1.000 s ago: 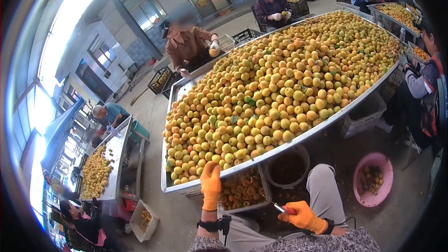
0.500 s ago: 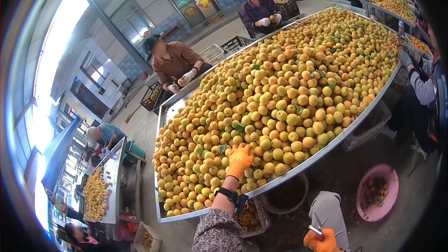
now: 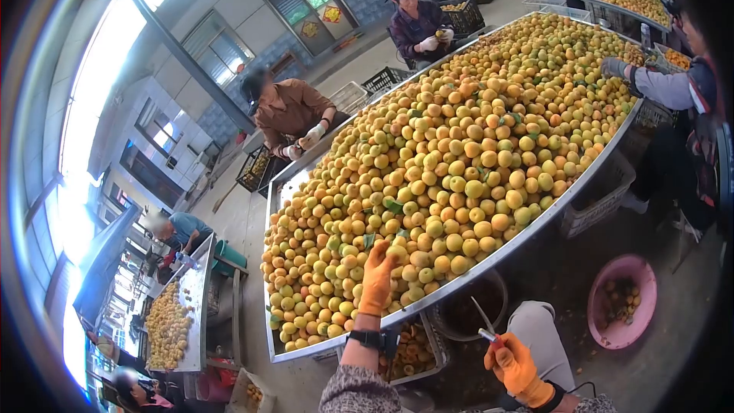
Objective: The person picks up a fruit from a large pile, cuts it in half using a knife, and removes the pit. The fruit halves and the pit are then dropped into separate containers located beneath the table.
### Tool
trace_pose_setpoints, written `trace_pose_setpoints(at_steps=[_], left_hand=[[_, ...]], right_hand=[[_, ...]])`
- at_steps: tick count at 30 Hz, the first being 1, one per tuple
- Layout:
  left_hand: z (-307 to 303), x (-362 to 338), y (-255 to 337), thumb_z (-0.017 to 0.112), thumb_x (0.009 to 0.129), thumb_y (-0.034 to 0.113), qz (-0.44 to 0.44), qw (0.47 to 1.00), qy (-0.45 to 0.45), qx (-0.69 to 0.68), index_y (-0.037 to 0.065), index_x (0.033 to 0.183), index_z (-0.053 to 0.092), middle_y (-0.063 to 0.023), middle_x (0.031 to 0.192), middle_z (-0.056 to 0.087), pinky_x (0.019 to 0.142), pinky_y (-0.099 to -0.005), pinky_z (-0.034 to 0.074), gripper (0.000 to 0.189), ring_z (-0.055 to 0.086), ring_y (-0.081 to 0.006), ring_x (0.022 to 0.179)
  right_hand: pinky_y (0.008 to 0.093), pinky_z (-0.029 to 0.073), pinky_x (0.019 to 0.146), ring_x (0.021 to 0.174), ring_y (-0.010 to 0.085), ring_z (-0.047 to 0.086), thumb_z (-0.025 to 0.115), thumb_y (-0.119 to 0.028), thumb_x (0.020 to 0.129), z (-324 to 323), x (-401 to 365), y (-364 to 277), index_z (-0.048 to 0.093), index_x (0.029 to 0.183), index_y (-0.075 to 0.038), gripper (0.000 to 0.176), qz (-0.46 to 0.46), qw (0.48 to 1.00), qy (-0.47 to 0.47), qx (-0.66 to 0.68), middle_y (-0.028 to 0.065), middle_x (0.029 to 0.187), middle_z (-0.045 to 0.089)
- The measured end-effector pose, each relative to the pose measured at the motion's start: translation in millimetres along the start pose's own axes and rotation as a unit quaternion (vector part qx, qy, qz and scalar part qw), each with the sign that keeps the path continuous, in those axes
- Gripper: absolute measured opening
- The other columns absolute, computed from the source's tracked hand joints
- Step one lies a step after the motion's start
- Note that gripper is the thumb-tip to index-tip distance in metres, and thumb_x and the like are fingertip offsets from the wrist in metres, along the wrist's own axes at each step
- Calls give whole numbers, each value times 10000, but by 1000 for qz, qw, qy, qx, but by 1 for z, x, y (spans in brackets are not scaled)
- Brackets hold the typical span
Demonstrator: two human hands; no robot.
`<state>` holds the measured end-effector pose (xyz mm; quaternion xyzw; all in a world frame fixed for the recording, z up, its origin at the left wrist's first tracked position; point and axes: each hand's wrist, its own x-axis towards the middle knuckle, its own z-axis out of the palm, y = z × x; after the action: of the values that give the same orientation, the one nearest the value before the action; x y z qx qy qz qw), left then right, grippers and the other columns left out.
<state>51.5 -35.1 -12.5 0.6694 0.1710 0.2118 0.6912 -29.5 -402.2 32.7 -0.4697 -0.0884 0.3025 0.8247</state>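
inside the table's (image 3: 335,347) near rim, my left hand (image 3: 375,279) reaches apricots (image 3: 474,188), finger closure unclear; outside, my right hand's (image 3: 520,371) fingers clamp a knife (image 3: 495,341); slipping could cut.

The left hand (image 3: 377,279) hides part of the fruit (image 3: 397,251) at its fingertips, and whether it grips that piece cannot be told. The fingers of the right hand (image 3: 518,371) cover part of the red handle (image 3: 497,343). Both sleeves run off the bottom edge. The desk (image 3: 489,262) hides part of the crate (image 3: 417,352) and of the bucket (image 3: 489,302), whose contents are too dark to make out. The dark lens border cuts off the person at right (image 3: 692,92); distant faces are blurred.
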Motion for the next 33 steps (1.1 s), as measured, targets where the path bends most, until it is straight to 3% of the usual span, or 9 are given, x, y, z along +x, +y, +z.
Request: trace_pose_setpoints(at_steps=[1, 4, 6, 10, 13, 18, 26, 29, 33], left_hand=[[8, -27, 34, 585, 957, 163, -35, 996, -32, -74, -24, 1314, 477, -96, 1160, 592, 871, -323, 500, 417, 597, -206, 1029], [1, -86, 41, 584, 960, 290, -44, 927, -100, -360, 12, 1297, 508, -126, 1177, 587, 907, -345, 474, 444, 563, -230, 1027], [14, -136, 65, 466, 1007, 340, -73, 911, -64, -401, 33, 1289, 518, -157, 1197, 587, 787, -307, 473, 420, 551, -231, 916], [18, -203, 78, 437, 985, 487, -127, 840, -156, -504, -7, 1301, 487, -197, 1157, 577, 630, -294, 436, 589, 520, -226, 773], [31, -244, 95, 399, 984, 549, -126, 855, -143, -482, 24, 1226, 522, -146, 996, 606, 521, -231, 395, 591, 503, -153, 615], [38, -278, 114, 380, 970, 599, -119, 909, -66, -393, 56, 1274, 477, -74, 921, 572, 522, -219, 379, 630, 486, -118, 629], [44, -305, 115, 326, 1011, 551, -44, 989, -5, -141, 84, 1217, 489, 11, 780, 524, 551, -182, 356, 536, 440, -53, 629], [45, -310, 115, 329, 1018, 530, -61, 990, 21, -127, 90, 1150, 505, 14, 773, 528, 552, -179, 359, 492, 433, -50, 619], [55, -317, 117, 335, 1024, 502, -132, 959, 80, -239, 91, 1108, 515, 9, 786, 543, 534, -181, 349, 457, 432, -51, 608]], right_hand=[[182, 286, 477, 510, 36, 385, 552, -466, 956, 4, -3, -10, 520, 966, -61, 407, 3, 999, -12, -30, 48, 729, 579], [180, 276, 462, 501, 36, 385, 541, -473, 959, 24, -8, -19, 519, 967, -61, 412, -7, 997, -33, -70, 50, 733, 582], [185, 264, 458, 501, 35, 369, 542, -475, 959, 30, -7, -12, 516, 956, -61, 415, 16, 996, -62, -66, 20, 696, 530], [199, 236, 458, 509, 29, 326, 538, -459, 967, 67, -14, -12, 519, 941, -52, 408, 18, 986, -154, -57, -41, 640, 393], [197, 238, 478, 531, 22, 328, 528, -421, 983, 85, -20, -1, 536, 928, -31, 394, -41, 974, -200, -99, -49, 639, 408], [234, 339, 562, 624, 61, 404, 524, -398, 993, 91, -32, 10, 568, 936, -12, 392, -30, 966, -206, -151, -14, 674, 481], [311, 365, 514, 520, 182, 390, 493, -390, 1003, 90, -42, 16, 566, 936, -23, 380, -126, 926, -200, -296, 107, 607, 466], [263, 319, 501, 555, 80, 406, 478, -394, 1007, 86, -44, 26, 530, 891, 3, 416, -126, 922, -201, -306, 12, 608, 465], [280, 339, 504, 554, 102, 427, 481, -392, 1005, 95, -46, 33, 536, 899, 8, 417, -161, 920, -182, -306, 37, 615, 489]])
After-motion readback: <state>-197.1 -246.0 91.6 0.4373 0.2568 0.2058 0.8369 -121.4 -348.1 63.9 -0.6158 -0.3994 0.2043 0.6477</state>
